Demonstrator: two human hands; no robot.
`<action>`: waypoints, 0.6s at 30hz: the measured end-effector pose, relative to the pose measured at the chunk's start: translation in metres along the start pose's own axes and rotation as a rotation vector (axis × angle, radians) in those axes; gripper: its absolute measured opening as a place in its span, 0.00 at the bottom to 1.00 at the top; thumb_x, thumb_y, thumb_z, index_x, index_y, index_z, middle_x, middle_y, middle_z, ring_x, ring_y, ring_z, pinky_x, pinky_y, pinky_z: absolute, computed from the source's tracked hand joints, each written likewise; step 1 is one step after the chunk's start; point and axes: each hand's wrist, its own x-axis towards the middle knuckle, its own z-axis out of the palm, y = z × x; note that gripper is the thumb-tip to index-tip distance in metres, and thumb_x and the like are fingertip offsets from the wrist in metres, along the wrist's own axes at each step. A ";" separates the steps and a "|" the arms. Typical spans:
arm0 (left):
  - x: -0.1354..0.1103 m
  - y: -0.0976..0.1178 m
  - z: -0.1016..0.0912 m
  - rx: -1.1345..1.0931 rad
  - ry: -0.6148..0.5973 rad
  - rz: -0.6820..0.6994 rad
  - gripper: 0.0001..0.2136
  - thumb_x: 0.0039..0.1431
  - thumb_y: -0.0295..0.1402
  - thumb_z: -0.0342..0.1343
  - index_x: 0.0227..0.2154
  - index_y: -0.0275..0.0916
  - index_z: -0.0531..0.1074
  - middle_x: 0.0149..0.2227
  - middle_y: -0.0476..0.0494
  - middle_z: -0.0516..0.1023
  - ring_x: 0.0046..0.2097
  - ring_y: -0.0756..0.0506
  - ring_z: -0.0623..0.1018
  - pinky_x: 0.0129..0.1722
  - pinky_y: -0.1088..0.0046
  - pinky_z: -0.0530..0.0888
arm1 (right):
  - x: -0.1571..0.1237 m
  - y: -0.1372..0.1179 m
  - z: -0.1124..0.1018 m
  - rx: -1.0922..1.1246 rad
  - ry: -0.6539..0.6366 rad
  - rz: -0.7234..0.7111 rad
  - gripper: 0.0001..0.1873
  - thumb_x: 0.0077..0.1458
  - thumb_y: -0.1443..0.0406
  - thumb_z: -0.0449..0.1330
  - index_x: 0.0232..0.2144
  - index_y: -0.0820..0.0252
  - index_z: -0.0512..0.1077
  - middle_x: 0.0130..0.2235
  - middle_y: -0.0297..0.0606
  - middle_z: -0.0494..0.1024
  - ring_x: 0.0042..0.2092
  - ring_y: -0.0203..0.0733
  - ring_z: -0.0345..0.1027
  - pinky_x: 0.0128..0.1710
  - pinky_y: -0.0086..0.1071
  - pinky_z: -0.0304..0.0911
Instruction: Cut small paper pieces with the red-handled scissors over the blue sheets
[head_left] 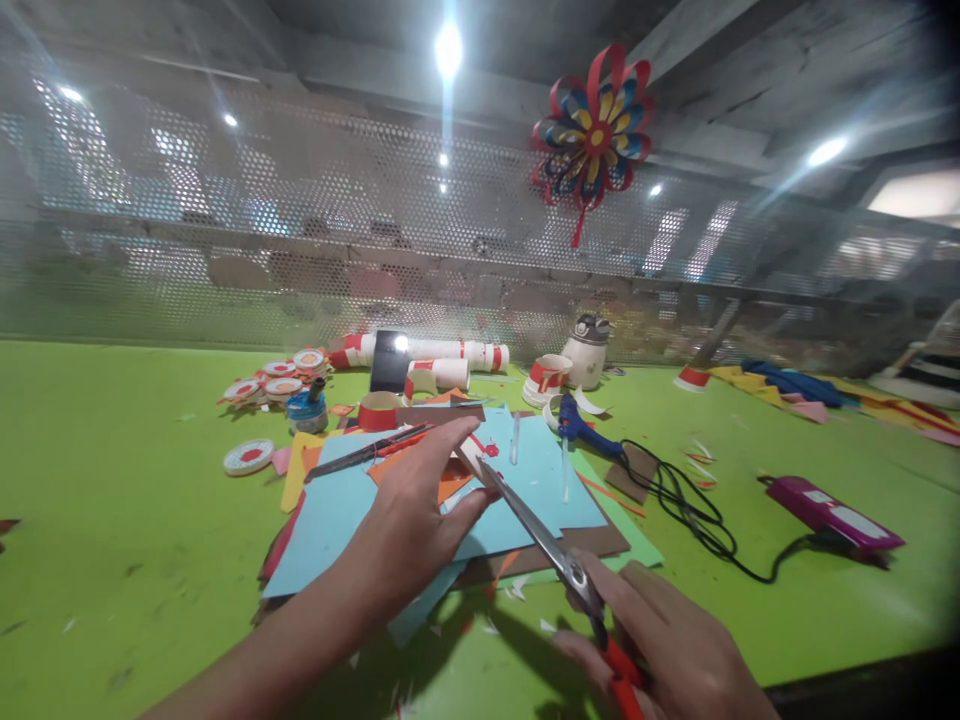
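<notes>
My left hand (pixel 420 490) pinches a small white piece (pixel 470 452) with a red edge, perhaps cut from a paper cup. In my right hand (pixel 660 635) is a pair of scissors (pixel 551 550) with red handles, its blade tips touching or very close to the white piece. Beneath both lie light blue paper sheets (pixel 337 540) stacked over brown and green ones. A small red shape (pixel 491 450) shows just beyond the white piece. Behind my left hand rests a dark, long-bladed tool (pixel 360 455), partly overlapped by orange-red scraps.
A blue glue gun (pixel 589 430) has its black cord (pixel 686 515) looping right towards a purple power strip (pixel 832 515). Decorated white discs (pixel 250 457) and a blue jar (pixel 306 410) stand left. Cut cups (pixel 547 380) and a red-and-white tube (pixel 450 353) sit at the back.
</notes>
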 end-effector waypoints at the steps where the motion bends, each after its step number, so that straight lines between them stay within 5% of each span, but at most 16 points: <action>1: 0.000 0.000 0.000 0.000 -0.002 0.000 0.23 0.56 0.31 0.55 0.55 0.39 0.61 0.53 0.37 0.72 0.50 0.43 0.75 0.51 0.59 0.73 | 0.000 0.000 0.000 0.002 0.004 0.002 0.21 0.59 0.61 0.57 0.50 0.72 0.68 0.27 0.42 0.72 0.26 0.45 0.69 0.24 0.35 0.65; 8: 0.000 0.000 -0.001 0.025 -0.020 -0.012 0.23 0.56 0.32 0.55 0.55 0.39 0.61 0.53 0.37 0.71 0.52 0.42 0.73 0.53 0.56 0.71 | 0.000 0.000 0.001 -0.005 0.006 0.007 0.21 0.59 0.62 0.57 0.50 0.72 0.68 0.27 0.42 0.72 0.27 0.45 0.69 0.24 0.35 0.66; 18: 0.000 0.002 0.000 -0.033 -0.049 -0.063 0.23 0.54 0.31 0.55 0.55 0.41 0.61 0.51 0.39 0.73 0.43 0.45 0.77 0.49 0.58 0.74 | 0.000 -0.001 -0.004 0.015 -0.027 0.035 0.19 0.59 0.61 0.57 0.47 0.71 0.71 0.27 0.42 0.74 0.27 0.45 0.70 0.25 0.35 0.67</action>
